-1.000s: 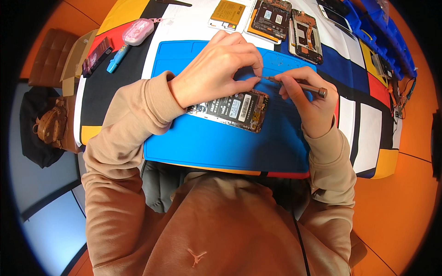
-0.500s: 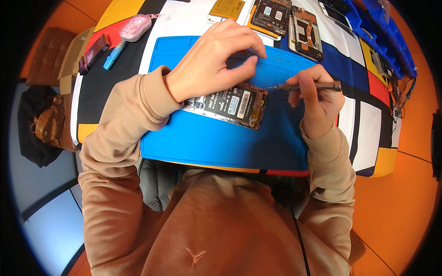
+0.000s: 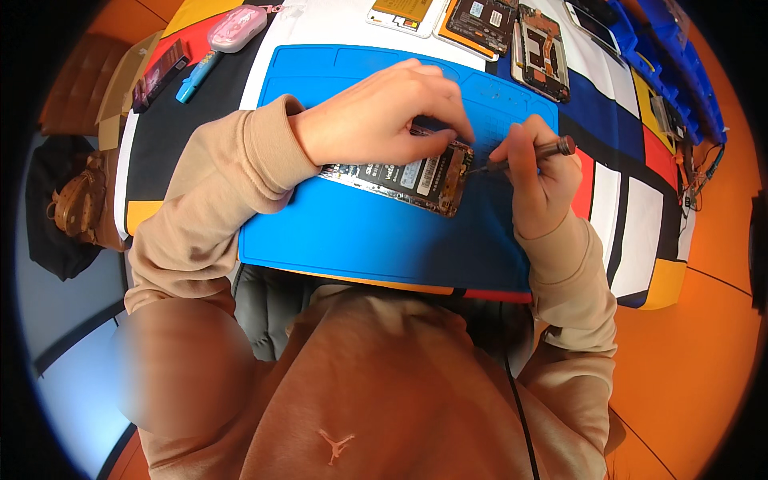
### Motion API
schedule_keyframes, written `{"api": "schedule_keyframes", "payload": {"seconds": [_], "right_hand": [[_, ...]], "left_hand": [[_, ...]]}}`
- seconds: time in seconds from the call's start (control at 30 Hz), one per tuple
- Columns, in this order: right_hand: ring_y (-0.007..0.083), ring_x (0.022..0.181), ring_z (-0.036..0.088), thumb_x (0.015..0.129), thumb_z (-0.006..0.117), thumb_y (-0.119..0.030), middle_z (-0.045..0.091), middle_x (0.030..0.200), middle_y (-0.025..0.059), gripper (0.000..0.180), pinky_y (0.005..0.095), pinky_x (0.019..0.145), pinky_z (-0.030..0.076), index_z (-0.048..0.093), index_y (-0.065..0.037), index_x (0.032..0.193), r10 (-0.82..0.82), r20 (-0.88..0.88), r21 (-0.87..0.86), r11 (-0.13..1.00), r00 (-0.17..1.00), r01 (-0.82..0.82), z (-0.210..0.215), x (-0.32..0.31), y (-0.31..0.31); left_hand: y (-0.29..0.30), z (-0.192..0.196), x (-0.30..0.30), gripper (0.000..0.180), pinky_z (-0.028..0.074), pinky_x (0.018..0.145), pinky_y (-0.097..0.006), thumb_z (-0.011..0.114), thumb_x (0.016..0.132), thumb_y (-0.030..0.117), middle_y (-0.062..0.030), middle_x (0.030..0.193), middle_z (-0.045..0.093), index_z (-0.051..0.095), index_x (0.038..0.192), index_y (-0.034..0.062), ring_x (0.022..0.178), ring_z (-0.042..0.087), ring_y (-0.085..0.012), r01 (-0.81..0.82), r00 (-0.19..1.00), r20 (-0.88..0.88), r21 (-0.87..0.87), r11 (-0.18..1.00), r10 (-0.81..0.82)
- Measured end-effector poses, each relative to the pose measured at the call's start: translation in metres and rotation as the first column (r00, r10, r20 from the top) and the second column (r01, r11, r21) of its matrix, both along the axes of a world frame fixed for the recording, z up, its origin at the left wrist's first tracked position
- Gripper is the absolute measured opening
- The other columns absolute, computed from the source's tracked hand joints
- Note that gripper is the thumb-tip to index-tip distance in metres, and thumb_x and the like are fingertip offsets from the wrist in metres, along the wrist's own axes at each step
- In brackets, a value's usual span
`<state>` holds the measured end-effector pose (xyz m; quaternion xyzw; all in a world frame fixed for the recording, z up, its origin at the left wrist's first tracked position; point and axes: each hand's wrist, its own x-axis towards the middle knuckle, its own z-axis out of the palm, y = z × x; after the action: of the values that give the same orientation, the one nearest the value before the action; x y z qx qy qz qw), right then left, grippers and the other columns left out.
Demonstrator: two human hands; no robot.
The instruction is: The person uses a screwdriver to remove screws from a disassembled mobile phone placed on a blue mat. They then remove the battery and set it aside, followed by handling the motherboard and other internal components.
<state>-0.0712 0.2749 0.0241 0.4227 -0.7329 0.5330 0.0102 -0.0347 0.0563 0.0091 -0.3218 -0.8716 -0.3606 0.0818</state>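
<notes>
An opened smartphone [image 3: 392,186] lies on the blue work mat [image 3: 320,232], its black battery and bare circuit parts facing up. My left hand [image 3: 392,112] reaches across its far side, thumb and curled fingers gripping the edge near the right end. Part of the phone is hidden under that hand. In my right hand [image 3: 546,180] is a slim dark screwdriver [image 3: 552,149], pinched between thumb and fingers. Its tip points left and down at the phone's right end; whether it touches a screw is too small to tell.
Beyond the mat lie several other opened phones [image 3: 540,56] and a white phone [image 3: 592,28]. Blue parts bins [image 3: 672,64] stand at the far right. A pink case [image 3: 238,30], a blue pen-like item [image 3: 197,78] and a dark box [image 3: 162,76] lie far left.
My left hand has lowered, its thumb and fingers closing onto the phone's edge. My right hand has moved left and tilted the screwdriver, bringing its tip down to the phone's right end.
</notes>
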Motion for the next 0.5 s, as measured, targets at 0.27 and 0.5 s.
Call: {"api": "schedule_keyframes", "payload": {"seconds": [0.27, 0.5], "right_hand": [[0.0051, 0.051, 0.038, 0.102, 0.052, -0.015, 0.047, 0.061, 0.0, 0.034, 0.0243, 0.048, 0.028, 0.058, 0.0, 0.071, -0.006, -0.003, -0.003, 1.0, 1.0, 0.006, -0.0019, -0.0007, 0.0006], [0.009, 0.054, 0.051, 0.096, 0.061, -0.005, 0.057, 0.067, 0.0062, 0.02, 0.0229, 0.048, 0.039, 0.058, 0.006, 0.079, 0.021, -0.043, 0.02, 1.0, 0.999, -0.02, -0.0018, -0.0029, 0.0025]], "left_hand": [[0.0047, -0.0057, 0.004, 0.032, 0.04, 0.085, -0.034, 0.068, 0.075, -0.001, 0.0021, 0.102, 0.061, 0.077, 0.102, 0.0144, 0.09, 0.051, -0.0203, 0.092, 0.994, -0.047, -0.042, 0.995, -0.094], [0.0057, -0.0074, 0.0052, 0.029, 0.041, 0.085, -0.034, 0.069, 0.075, 0.001, 0.0014, 0.102, 0.059, 0.077, 0.099, 0.0142, 0.091, 0.05, -0.0214, 0.078, 0.994, -0.076, -0.053, 0.996, -0.081]]}}
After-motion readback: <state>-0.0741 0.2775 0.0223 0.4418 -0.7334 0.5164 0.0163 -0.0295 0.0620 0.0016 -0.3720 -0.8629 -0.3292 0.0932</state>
